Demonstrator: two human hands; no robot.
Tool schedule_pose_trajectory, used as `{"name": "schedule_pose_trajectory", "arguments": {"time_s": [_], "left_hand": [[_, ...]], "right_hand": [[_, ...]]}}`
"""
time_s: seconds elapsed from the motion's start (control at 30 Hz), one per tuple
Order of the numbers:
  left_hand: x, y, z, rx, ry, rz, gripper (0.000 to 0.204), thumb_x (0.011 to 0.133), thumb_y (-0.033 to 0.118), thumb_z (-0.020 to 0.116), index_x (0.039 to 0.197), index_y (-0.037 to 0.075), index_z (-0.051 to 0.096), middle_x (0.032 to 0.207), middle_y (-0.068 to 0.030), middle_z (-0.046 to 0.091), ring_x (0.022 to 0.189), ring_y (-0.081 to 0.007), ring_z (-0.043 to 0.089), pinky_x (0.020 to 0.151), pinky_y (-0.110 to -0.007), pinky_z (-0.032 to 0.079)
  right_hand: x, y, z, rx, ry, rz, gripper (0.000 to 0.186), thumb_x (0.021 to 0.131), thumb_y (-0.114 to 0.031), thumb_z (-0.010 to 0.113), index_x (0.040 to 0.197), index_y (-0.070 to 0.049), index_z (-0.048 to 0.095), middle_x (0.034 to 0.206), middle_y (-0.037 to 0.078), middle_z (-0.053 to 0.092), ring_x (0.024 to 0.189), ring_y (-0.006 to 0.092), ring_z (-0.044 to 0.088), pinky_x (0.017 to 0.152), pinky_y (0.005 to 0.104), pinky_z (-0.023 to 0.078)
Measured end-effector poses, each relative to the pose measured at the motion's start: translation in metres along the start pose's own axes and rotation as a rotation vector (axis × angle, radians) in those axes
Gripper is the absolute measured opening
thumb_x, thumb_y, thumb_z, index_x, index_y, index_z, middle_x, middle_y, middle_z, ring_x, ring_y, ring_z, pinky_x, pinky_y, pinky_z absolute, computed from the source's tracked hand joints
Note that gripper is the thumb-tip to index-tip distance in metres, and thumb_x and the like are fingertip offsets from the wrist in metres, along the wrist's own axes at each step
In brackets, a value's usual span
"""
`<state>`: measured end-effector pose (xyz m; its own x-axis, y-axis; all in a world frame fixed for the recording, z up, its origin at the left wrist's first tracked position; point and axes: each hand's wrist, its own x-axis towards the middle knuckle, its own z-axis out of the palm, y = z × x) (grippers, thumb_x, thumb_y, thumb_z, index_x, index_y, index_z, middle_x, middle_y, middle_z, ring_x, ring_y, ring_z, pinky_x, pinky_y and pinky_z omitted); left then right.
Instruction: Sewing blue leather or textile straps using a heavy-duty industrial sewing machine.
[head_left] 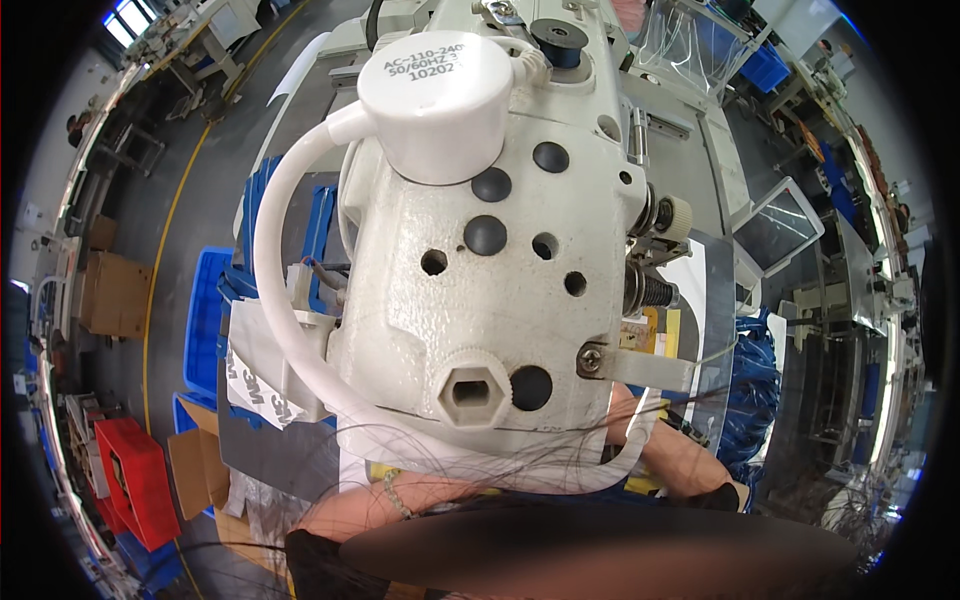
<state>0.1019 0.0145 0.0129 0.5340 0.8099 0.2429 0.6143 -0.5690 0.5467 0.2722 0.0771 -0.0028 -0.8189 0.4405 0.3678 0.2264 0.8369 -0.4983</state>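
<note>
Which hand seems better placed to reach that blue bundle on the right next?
Right, probably: the right forearm lies close to the blue bundle, while the left forearm is across on the other side, its hand hidden by the white machine.

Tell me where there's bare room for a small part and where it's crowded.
Free: the grey tabletop at left, between white box and plastic bags; the floor between yellow line and blue crate. Crowded: right of the machine head, among knobs, right forearm and blue bundle. Below the head is hidden.
</note>
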Motion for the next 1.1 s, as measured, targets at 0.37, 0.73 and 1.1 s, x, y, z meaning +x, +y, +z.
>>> {"name": "schedule_pose_trajectory", "arguments": {"time_s": [0.37, 0.73, 1.1], "left_hand": [[-0.072, -0.014, -0.027, -0.127, 0.070, -0.054, 0.035, 0.081, 0.030, 0.060, 0.103, 0.002, 0.062, 0.100, -0.0131, 0.063, 0.089, -0.0269, 0.060, 0.075, -0.038, 0.045], [-0.080, -0.030, -0.022, 0.007, 0.000, 0.008, 0.037, 0.083, 0.030, 0.058, 0.108, 0.004, 0.059, 0.107, -0.0137, 0.059, 0.096, -0.0279, 0.057, 0.080, -0.041, 0.044], [-0.063, -0.053, -0.024, 0.228, -0.131, 0.155, 0.041, 0.084, 0.030, 0.055, 0.118, 0.006, 0.054, 0.120, -0.0147, 0.052, 0.107, -0.0298, 0.052, 0.087, -0.044, 0.042]], "right_hand": [[0.006, -0.005, -0.007, -0.073, -0.194, 0.066, 0.043, 0.068, -0.015, 0.059, 0.110, -0.006, 0.058, 0.118, 0.014, 0.057, 0.113, 0.0289, 0.052, 0.105, 0.0440, 0.033], [0.009, -0.008, -0.002, -0.153, -0.059, 0.009, 0.038, 0.067, -0.017, 0.057, 0.103, -0.005, 0.060, 0.113, 0.011, 0.059, 0.113, 0.0263, 0.053, 0.102, 0.0425, 0.035], [0.002, -0.005, 0.005, -0.114, 0.047, 0.089, 0.039, 0.073, -0.020, 0.058, 0.110, -0.007, 0.060, 0.117, 0.006, 0.059, 0.113, 0.0206, 0.052, 0.092, 0.0344, 0.040]]}}
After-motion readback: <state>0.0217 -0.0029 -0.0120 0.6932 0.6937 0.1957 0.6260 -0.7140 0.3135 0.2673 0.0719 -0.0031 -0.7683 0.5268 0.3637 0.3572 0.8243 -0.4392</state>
